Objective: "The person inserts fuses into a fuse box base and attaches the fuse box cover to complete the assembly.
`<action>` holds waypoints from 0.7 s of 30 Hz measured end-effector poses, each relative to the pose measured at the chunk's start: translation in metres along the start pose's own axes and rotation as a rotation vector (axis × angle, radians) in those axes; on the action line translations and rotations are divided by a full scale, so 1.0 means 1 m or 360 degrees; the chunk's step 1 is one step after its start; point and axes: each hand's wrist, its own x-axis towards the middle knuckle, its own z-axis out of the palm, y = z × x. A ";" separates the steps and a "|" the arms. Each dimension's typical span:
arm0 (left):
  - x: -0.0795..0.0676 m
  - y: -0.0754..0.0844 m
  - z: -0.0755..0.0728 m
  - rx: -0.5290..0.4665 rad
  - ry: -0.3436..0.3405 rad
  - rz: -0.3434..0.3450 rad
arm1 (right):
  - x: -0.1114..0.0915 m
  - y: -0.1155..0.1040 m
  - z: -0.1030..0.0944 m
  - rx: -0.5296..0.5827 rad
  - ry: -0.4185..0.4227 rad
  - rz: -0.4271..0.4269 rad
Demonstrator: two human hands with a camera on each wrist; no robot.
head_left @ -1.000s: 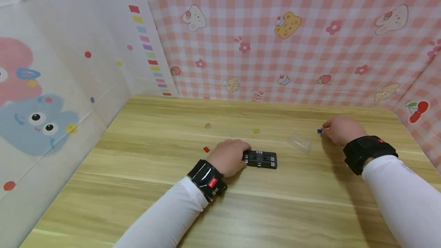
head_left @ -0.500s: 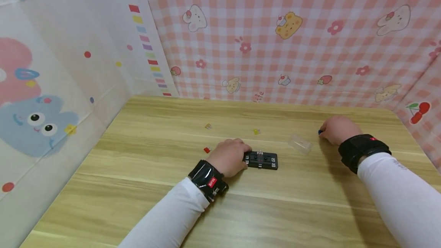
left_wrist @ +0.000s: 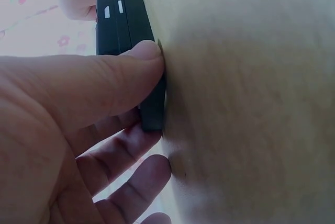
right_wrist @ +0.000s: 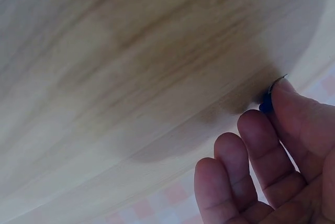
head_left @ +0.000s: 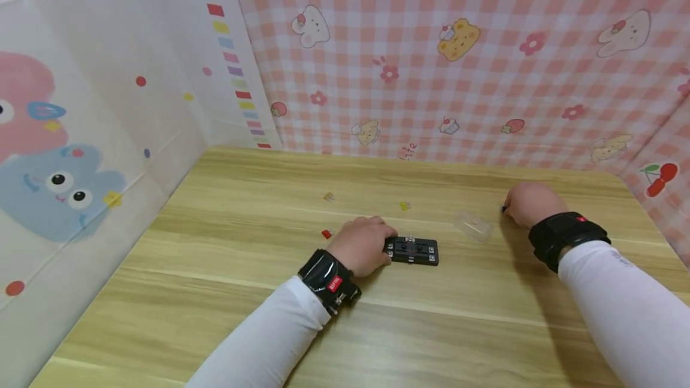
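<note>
My left hand point(head_left: 361, 246) holds the left end of a black fuse block point(head_left: 423, 251) flat on the table; in the left wrist view its thumb lies along one edge and fingertips touch the end. Small metal terminals show on the block's top. Farther right, my right hand point(head_left: 533, 203) pinches a small blue blade fuse point(right_wrist: 266, 103) between thumb and index finger, close to the tabletop. Most of that fuse is hidden by the fingertips. The other fingers of this hand are bent loosely. Between the block and the right hand lies a clear plastic cover point(head_left: 474, 226).
A red blade fuse point(head_left: 327, 234) lies just left of the left hand. Behind the block are a yellow fuse point(head_left: 405, 205) and an orange-tan one point(head_left: 329, 197). The wooden table point(head_left: 409, 334) ends at a pink checked curtain point(head_left: 409, 94) behind.
My right hand has closed in on the blue fuse, which showed at the fingertips before and is now mostly covered. My left hand keeps its place on the block. The head view has shifted slightly.
</note>
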 end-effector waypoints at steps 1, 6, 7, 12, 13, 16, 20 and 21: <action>0.000 0.000 0.000 -0.0001 0.0001 0.0001 | 0.000 0.001 0.000 0.0011 0.0007 -0.0002; -0.001 0.000 0.000 -0.0002 0.0011 0.0002 | -0.002 0.004 0.000 0.0079 0.0034 0.0005; -0.001 0.000 0.000 0.0000 0.0014 0.0004 | -0.003 0.006 0.000 0.0092 0.0037 0.0010; -0.001 0.000 0.000 0.0015 0.0011 0.0007 | -0.006 0.005 -0.007 0.0113 0.0050 0.0040; -0.001 0.000 0.000 0.0019 0.0007 0.0006 | -0.008 0.003 -0.009 0.0121 0.0056 0.0049; -0.001 0.000 -0.001 0.0033 0.0003 0.0009 | -0.014 -0.007 -0.014 0.0145 0.0123 0.0062; -0.002 0.002 -0.003 0.0083 0.0009 0.0017 | -0.023 -0.027 -0.021 0.0193 0.0257 0.0071; -0.002 0.003 -0.004 0.0100 0.0010 0.0021 | -0.026 -0.032 -0.022 0.0206 0.0285 0.0062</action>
